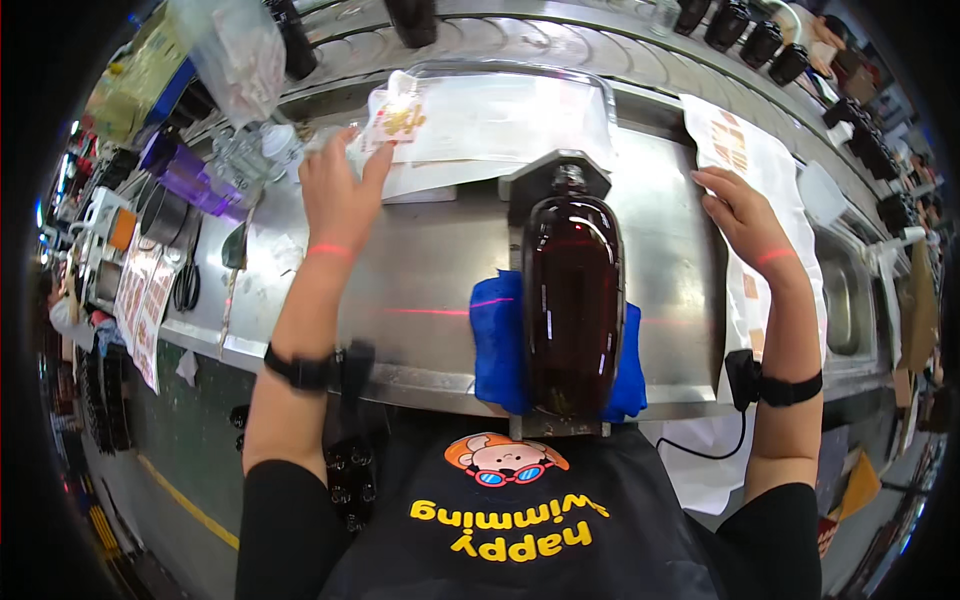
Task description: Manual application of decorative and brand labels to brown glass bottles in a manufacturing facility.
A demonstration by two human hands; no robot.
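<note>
A dark brown glass bottle (572, 300) lies on its side in a metal holder (525, 195), its neck pointing away from me. Blue cloth (497, 345) is tucked under it on both sides. My left hand (338, 195) is at the left end of a tray, thumb and fingers apart. Just beyond its fingertips is a small decal (400, 120) with a gold and red print; whether the thumb touches its edge, I cannot tell. Over at the right, my right hand (742, 212) holds nothing, its fingers loosely stretched beside a long white sheet of brownish decals (728, 140).
White paper covers the clear-rimmed tray (608, 100) at the back. Purple (185, 175) and clear bottles crowd the left. Several dark bottles (760, 42) stand along the conveyor behind. A sink (848, 300) is set in at right. Red laser lines cross the metal worktop (430, 270).
</note>
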